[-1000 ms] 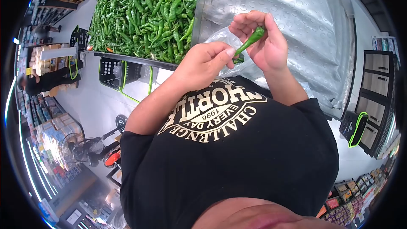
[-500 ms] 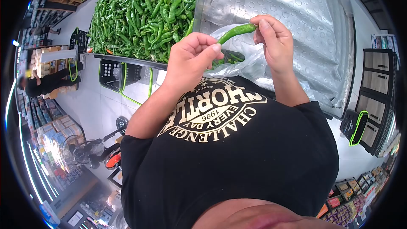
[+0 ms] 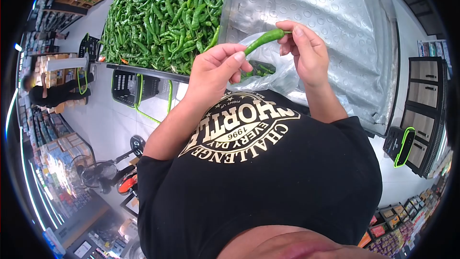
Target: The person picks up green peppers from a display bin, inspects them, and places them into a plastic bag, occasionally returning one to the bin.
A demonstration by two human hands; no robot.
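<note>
A long green chili pepper (image 3: 263, 40) is stretched between my two hands above the display edge. My left hand (image 3: 215, 67) pinches its lower, tapered end between thumb and forefinger. At the other end, my right hand (image 3: 309, 52) grips the thin stem with its fingertips. Just below the pepper lies a clear plastic bag (image 3: 285, 74), with several green peppers (image 3: 262, 69) showing in or under it. A big heap of green chili peppers (image 3: 163, 21) fills the left part of the display, beyond my left hand.
Bubble-patterned silver sheeting (image 3: 330, 14) covers the display's right part, creased in places. Black shopping baskets with green handles stand at the left (image 3: 127, 86) and right (image 3: 398, 145). A fan (image 3: 98, 170) is at lower left. Another person (image 3: 48, 93) stands near shelves, far left.
My right fingers have shifted from the pepper's thick end to its stem, which now shows. My left hand has moved slightly, still holding the tapered end.
</note>
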